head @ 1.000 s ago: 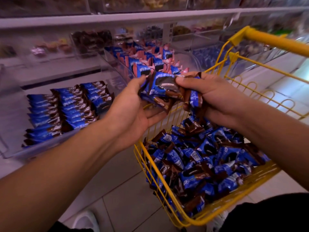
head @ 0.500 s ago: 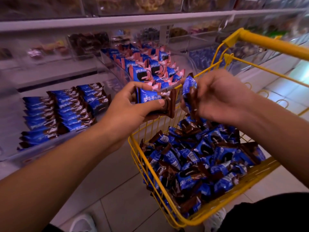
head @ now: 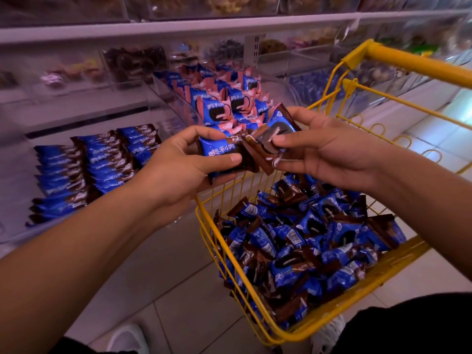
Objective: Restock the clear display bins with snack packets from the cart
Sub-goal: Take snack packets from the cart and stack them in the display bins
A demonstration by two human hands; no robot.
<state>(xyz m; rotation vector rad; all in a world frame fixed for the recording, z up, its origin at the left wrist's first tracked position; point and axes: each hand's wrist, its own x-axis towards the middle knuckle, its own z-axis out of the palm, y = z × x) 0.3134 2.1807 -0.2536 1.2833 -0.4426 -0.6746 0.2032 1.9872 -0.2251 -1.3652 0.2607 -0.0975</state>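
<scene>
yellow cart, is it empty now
No, the yellow cart is heaped with blue-and-brown snack packets, well up its wire sides.

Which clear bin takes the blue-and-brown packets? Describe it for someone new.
Start from the yellow wire cart and look left to the lowest shelf. The clear plastic bin nearest the camera holds blue-and-brown snack packets in neat rows. The neighbouring bin behind it holds blue-and-pink packets instead.
</scene>
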